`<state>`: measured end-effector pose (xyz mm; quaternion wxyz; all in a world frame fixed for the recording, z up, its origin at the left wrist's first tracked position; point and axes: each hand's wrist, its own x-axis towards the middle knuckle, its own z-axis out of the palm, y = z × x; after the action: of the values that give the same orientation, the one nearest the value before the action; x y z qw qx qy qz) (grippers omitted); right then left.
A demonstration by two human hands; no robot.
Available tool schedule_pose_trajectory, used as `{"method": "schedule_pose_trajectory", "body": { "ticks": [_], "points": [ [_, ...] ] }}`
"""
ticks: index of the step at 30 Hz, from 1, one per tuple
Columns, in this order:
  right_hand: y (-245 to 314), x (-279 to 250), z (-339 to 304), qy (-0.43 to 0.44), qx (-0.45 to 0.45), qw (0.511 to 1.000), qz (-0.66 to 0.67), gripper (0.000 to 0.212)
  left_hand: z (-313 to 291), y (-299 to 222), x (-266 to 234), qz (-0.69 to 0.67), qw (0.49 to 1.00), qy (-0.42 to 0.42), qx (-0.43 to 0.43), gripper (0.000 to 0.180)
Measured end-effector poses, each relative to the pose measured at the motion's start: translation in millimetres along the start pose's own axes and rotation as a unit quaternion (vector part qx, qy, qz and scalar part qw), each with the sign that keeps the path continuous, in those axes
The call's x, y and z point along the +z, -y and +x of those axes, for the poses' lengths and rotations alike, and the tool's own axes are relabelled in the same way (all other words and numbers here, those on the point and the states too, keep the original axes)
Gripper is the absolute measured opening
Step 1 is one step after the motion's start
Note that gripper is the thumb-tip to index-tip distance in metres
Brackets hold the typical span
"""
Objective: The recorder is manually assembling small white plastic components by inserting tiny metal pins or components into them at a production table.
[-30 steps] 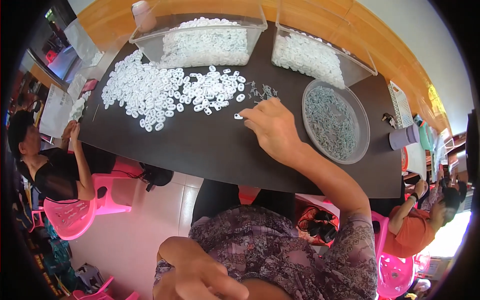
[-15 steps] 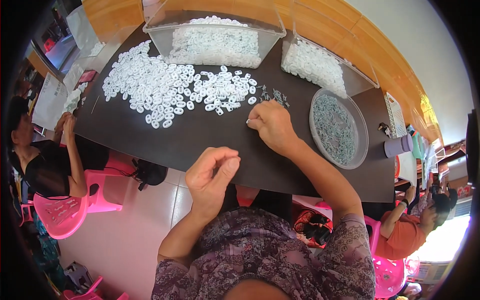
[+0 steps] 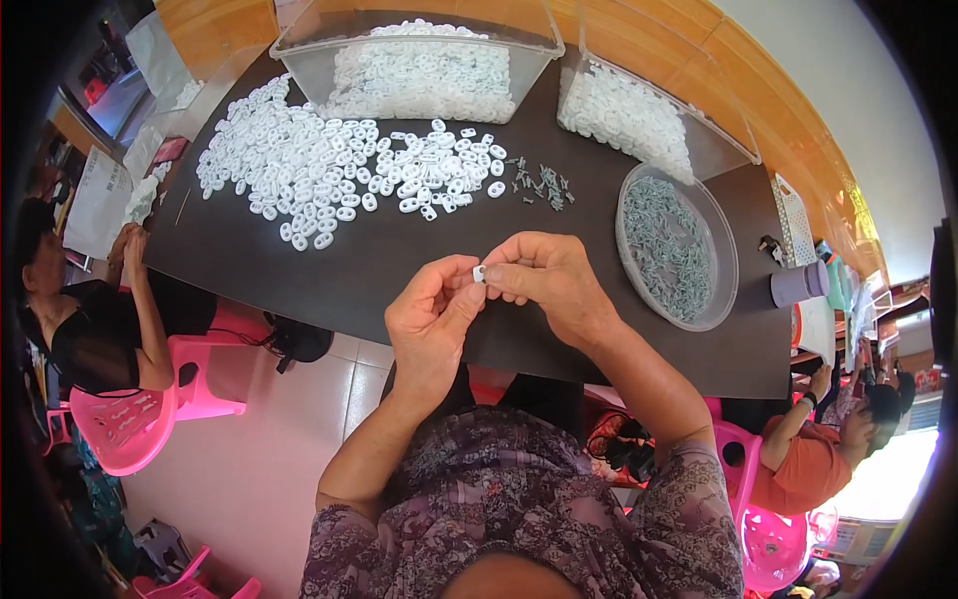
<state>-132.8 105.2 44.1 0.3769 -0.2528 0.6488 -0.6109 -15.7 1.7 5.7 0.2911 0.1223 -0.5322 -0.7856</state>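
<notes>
My left hand (image 3: pixel 431 311) and my right hand (image 3: pixel 555 288) meet above the near part of the dark table. Between their fingertips is a small white plastic piece (image 3: pixel 479 273) with a dark hole in it. The left hand pinches it between thumb and fingers. My right thumb and fingers close on its other side; whether they also hold a screw is hidden. Beyond the hands lie a large heap of white oval two-holed pieces (image 3: pixel 299 160), a smaller pile of white pieces (image 3: pixel 439 172), and several loose grey screws (image 3: pixel 547 188).
A round clear tub (image 3: pixel 725 290) of grey screws stands at the right. Behind are two clear bins, one (image 3: pixel 309 75) in the middle and one (image 3: pixel 723 158) to its right, with white pieces inside. A lilac cup (image 3: pixel 798 285) stands at the right edge. Other people sit left and right.
My right hand has come back from beside the loose screws toward my left hand. Their fingertips now meet at the white piece. My left hand has shifted slightly right and up.
</notes>
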Motion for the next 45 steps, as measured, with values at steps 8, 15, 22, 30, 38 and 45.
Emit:
{"method": "schedule_pose_trajectory", "body": {
  "ticks": [8,15,22,30,38,45],
  "points": [
    [-9.0,-1.4,-6.7,-0.017,-0.072,0.995,-0.067,0.013,-0.9,-5.3,0.6,-0.002,1.000,-0.008,0.008,0.021],
    [-6.4,-0.2,-13.6,-0.010,-0.072,0.996,-0.045,0.012,0.1,-3.3,-3.1,0.166,0.981,0.034,0.098,0.015],
    [-13.3,-26.9,6.6,-0.191,-0.209,0.895,-0.345,0.010,1.0,-0.3,-1.7,0.124,0.991,-0.007,0.042,0.010],
    [-32.0,-53.9,55.7,-0.244,-0.284,0.728,-0.575,0.006,6.7,10.9,-10.0,0.041,0.999,0.015,-0.029,0.012],
    [-32.0,-54.3,64.9,-0.209,-0.286,0.736,-0.577,0.006,6.5,10.8,-11.5,0.033,0.999,0.012,-0.016,0.014],
    [-10.4,-41.2,35.7,-0.115,-0.084,0.937,-0.319,0.014,15.2,0.3,-9.3,0.026,0.999,0.001,-0.042,0.013]
  ]
}}
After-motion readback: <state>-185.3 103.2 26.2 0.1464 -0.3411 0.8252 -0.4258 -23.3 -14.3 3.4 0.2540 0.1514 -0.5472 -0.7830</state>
